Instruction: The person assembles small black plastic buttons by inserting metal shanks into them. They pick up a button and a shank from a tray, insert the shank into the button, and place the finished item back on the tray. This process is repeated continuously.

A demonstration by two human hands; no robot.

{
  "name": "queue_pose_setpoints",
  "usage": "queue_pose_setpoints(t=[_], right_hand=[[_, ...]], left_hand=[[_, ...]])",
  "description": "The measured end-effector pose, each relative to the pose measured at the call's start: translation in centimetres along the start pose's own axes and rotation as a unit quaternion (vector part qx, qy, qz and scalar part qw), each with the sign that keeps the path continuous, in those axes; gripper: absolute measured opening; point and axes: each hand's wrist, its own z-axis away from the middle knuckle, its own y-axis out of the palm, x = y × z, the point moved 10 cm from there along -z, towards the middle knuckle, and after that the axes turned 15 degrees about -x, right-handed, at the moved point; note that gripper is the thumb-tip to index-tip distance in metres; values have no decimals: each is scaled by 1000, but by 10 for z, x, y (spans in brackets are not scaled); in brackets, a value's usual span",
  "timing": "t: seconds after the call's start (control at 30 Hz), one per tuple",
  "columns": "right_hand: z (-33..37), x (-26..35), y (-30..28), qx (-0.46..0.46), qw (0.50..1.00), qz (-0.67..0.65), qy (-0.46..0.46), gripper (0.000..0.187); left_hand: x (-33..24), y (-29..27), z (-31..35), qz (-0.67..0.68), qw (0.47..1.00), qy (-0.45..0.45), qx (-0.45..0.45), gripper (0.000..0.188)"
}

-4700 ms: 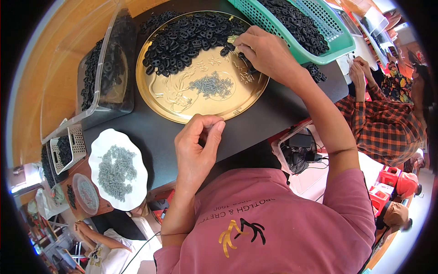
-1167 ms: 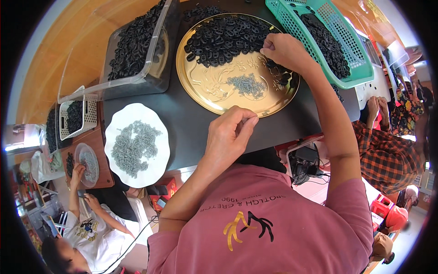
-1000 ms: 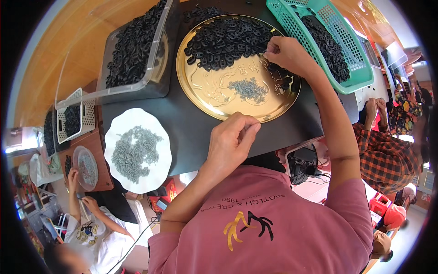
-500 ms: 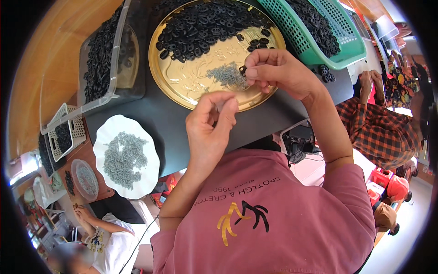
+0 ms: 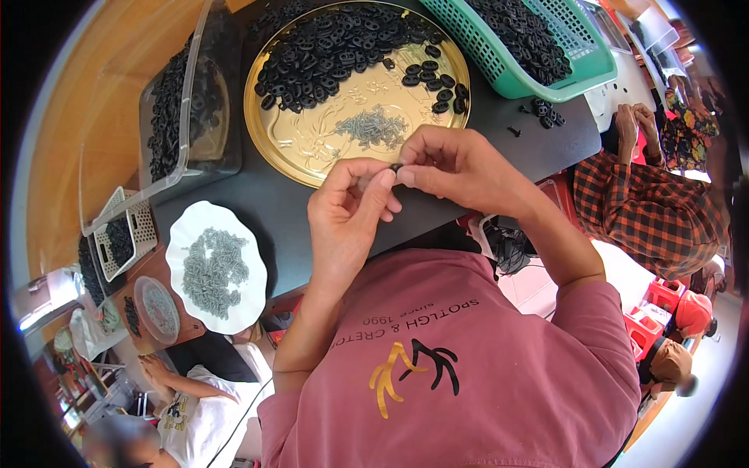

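Note:
Over the near edge of a round gold tray, my left hand and my right hand meet fingertip to fingertip. Both are pinched on a small black piece, mostly hidden by the fingers. Whether a metal pin is also between them cannot be made out. Just beyond the hands, a small heap of grey metal pins lies on the tray. A large pile of black oval pieces with holes covers its far side, and several loose black ovals sit at its right.
A white scalloped plate of grey pins stands at the left. Behind it is a clear plastic bin of black pieces. A green basket of black pieces is at the far right, with loose black pieces beside it. Other people sit on both sides.
My right hand has moved down and left from the pin heap, bringing the black piece to my left hand. The two hands, apart before, now touch at the fingertips.

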Motion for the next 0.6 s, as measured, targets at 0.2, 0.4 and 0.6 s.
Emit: queue_pose_setpoints(t=[0.2, 0.4, 0.6], right_hand=[[4, -12, -4, 0, 999, 8, 38, 15], [10, -11, -4, -90, 992, -68, -60, 14], [20, -5, 3, -75, 978, 87, -173, 10]], left_hand=[[1, 2, 3, -52, 998, 34, 21, 11], [6, -1, 5, -1, 1000, 4, 3, 12], [13, -13, 14, -29, 1000, 0, 12, 14]])
